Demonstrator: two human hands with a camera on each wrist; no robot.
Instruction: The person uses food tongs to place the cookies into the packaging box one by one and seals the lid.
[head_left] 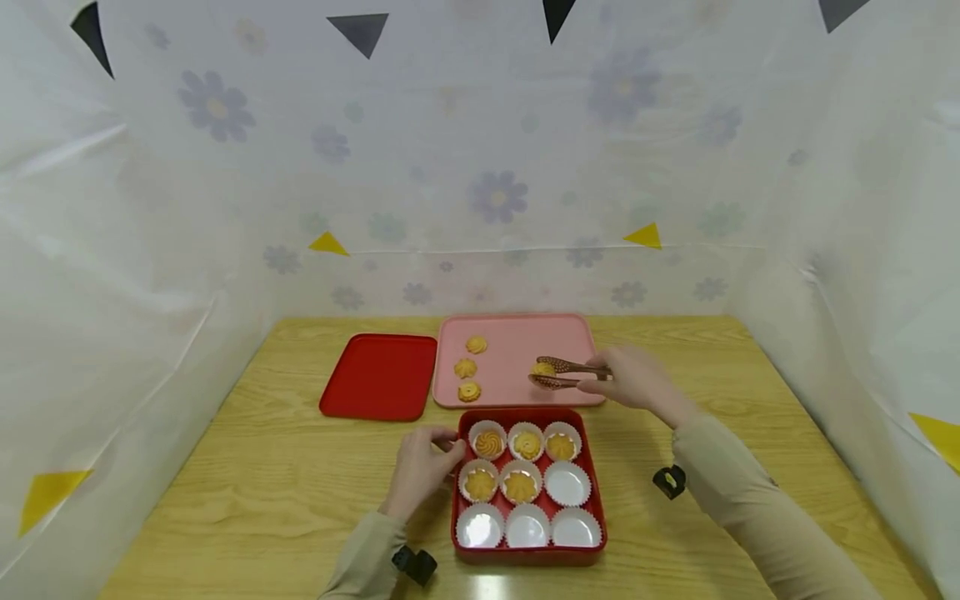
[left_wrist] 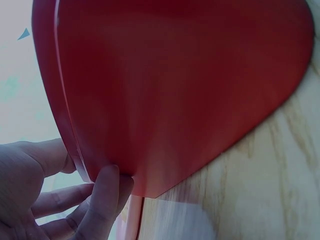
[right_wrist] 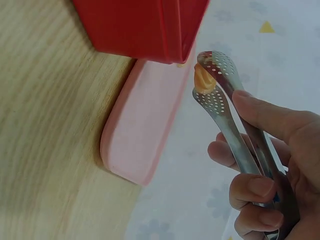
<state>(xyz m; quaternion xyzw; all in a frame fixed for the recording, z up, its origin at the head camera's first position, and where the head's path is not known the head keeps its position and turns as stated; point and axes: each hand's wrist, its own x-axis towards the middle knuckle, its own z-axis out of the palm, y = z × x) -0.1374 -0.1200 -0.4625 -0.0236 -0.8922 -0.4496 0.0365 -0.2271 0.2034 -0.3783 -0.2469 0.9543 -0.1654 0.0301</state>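
Right hand (head_left: 637, 379): fingers curled round tongs (head_left: 577, 367), which nip a cookie (head_left: 543, 368) above the pink tray (head_left: 517, 337) at the far edge of the desk (head_left: 255, 500). Left hand (head_left: 420, 468): fingers pinching the box (head_left: 525, 557) near its far-left corner.

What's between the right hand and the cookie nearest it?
Tongs, gripped by the right hand with their tips pinching the cookie, as the right wrist view shows.
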